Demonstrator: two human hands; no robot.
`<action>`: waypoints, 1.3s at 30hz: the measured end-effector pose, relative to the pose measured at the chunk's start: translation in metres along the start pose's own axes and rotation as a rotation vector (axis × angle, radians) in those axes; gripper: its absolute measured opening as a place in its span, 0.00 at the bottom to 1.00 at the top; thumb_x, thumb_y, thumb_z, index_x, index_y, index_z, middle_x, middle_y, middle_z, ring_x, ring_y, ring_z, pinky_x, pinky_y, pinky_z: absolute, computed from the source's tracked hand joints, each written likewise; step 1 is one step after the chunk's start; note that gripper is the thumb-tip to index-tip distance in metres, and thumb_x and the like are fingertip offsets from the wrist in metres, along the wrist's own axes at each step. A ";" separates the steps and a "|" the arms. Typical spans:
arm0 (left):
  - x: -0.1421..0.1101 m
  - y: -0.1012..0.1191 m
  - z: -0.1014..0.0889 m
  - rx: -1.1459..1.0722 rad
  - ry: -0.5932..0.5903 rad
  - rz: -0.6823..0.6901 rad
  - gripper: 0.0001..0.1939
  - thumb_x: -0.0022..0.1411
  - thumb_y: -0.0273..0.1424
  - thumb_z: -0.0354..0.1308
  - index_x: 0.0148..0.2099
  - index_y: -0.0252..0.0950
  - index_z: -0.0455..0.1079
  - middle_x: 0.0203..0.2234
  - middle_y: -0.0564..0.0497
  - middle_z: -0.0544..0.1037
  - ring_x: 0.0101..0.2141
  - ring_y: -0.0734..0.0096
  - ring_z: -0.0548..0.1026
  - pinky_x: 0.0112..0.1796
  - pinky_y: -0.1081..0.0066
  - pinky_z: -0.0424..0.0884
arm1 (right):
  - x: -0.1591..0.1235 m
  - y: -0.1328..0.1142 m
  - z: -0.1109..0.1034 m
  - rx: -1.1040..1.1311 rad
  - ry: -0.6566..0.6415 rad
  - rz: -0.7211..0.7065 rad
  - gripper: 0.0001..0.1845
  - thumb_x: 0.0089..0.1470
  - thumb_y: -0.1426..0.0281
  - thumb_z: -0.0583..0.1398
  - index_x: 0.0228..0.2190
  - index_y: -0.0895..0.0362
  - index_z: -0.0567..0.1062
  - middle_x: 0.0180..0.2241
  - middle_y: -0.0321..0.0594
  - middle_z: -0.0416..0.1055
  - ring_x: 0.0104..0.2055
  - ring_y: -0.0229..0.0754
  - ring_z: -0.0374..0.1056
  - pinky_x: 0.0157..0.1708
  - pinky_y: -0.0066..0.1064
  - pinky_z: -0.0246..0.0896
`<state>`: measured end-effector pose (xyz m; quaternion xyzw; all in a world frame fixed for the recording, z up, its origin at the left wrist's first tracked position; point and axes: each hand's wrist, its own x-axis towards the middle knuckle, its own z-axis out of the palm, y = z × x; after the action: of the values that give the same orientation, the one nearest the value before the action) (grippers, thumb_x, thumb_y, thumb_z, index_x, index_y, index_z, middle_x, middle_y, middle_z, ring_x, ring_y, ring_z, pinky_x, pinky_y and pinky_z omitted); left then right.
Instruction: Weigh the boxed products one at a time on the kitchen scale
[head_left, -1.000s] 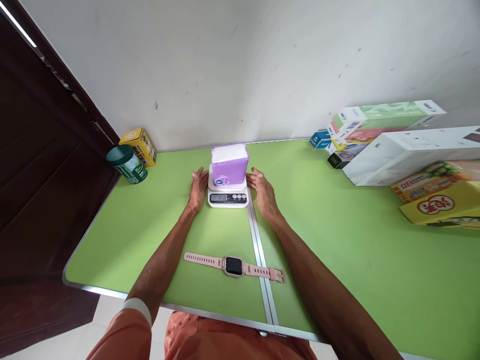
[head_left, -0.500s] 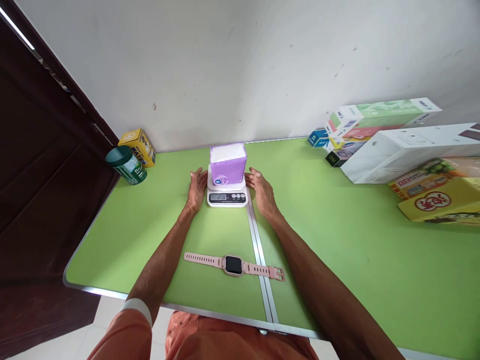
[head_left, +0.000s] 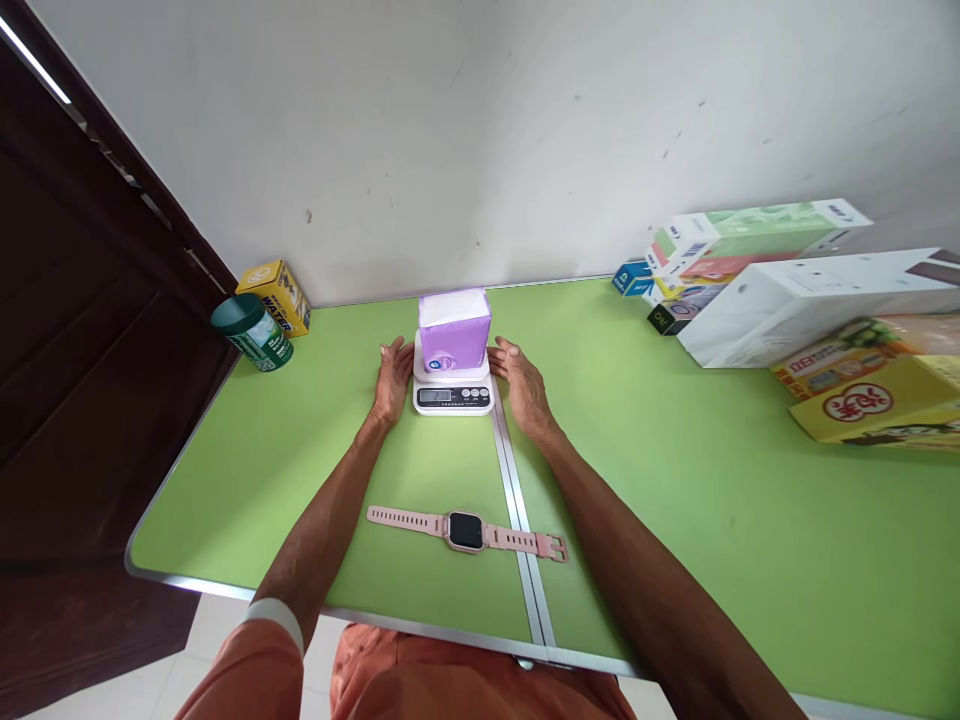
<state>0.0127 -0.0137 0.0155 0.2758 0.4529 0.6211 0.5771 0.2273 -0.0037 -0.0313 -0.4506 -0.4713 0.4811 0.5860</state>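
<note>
Left hand [head_left: 391, 384], right hand [head_left: 526, 392], both uncurled, flanking a flat white scale [head_left: 454, 397], boxy purple pack [head_left: 455, 338] (smooth-sided, white-topped) upon it

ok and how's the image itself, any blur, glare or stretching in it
In the head view, the white box at the right looks stretched and slightly soft; also in the head view, the watch is fairly crisp, a glint shows on the table's metal edge at lower left, and the scale display is too faint to read surely.
</note>
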 end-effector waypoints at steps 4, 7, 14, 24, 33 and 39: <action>0.000 -0.001 -0.001 -0.003 -0.001 0.011 0.38 0.84 0.55 0.37 0.79 0.36 0.63 0.73 0.34 0.74 0.77 0.56 0.69 0.79 0.56 0.59 | 0.000 0.000 0.000 -0.006 -0.002 -0.003 0.63 0.54 0.20 0.56 0.69 0.54 0.77 0.63 0.55 0.82 0.70 0.67 0.75 0.72 0.62 0.69; 0.000 -0.001 -0.001 -0.010 -0.005 0.010 0.38 0.83 0.57 0.40 0.79 0.39 0.64 0.73 0.36 0.75 0.77 0.55 0.68 0.79 0.53 0.59 | 0.000 0.001 -0.001 -0.013 -0.012 -0.009 0.62 0.55 0.20 0.56 0.69 0.53 0.77 0.63 0.54 0.82 0.70 0.66 0.76 0.72 0.61 0.70; 0.000 -0.001 -0.002 -0.001 -0.011 0.015 0.38 0.83 0.57 0.40 0.78 0.38 0.65 0.72 0.36 0.76 0.77 0.54 0.69 0.79 0.53 0.59 | 0.001 0.003 -0.001 -0.033 -0.018 -0.022 0.61 0.57 0.20 0.54 0.70 0.51 0.76 0.63 0.53 0.82 0.69 0.65 0.76 0.72 0.61 0.70; 0.001 -0.002 -0.001 -0.003 0.004 0.018 0.39 0.81 0.60 0.43 0.78 0.40 0.66 0.73 0.37 0.76 0.77 0.54 0.68 0.79 0.53 0.59 | 0.001 0.003 -0.002 -0.029 -0.007 -0.015 0.60 0.56 0.21 0.55 0.69 0.51 0.77 0.63 0.52 0.83 0.70 0.64 0.76 0.72 0.60 0.69; 0.003 -0.006 -0.004 0.053 -0.021 0.047 0.39 0.83 0.59 0.42 0.78 0.37 0.65 0.74 0.37 0.74 0.78 0.55 0.67 0.79 0.56 0.58 | 0.001 0.003 -0.001 -0.016 -0.005 -0.009 0.62 0.55 0.20 0.57 0.69 0.54 0.77 0.63 0.55 0.82 0.70 0.66 0.75 0.73 0.61 0.69; -0.007 -0.002 -0.011 0.341 -0.144 0.254 0.43 0.68 0.59 0.69 0.77 0.50 0.67 0.82 0.46 0.62 0.83 0.48 0.54 0.82 0.49 0.46 | 0.006 -0.010 -0.006 -0.088 -0.042 -0.027 0.61 0.55 0.22 0.59 0.74 0.48 0.72 0.71 0.53 0.74 0.76 0.67 0.68 0.76 0.66 0.62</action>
<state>0.0060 -0.0238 0.0099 0.4680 0.4706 0.5820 0.4700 0.2352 0.0001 -0.0221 -0.4594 -0.5103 0.4611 0.5621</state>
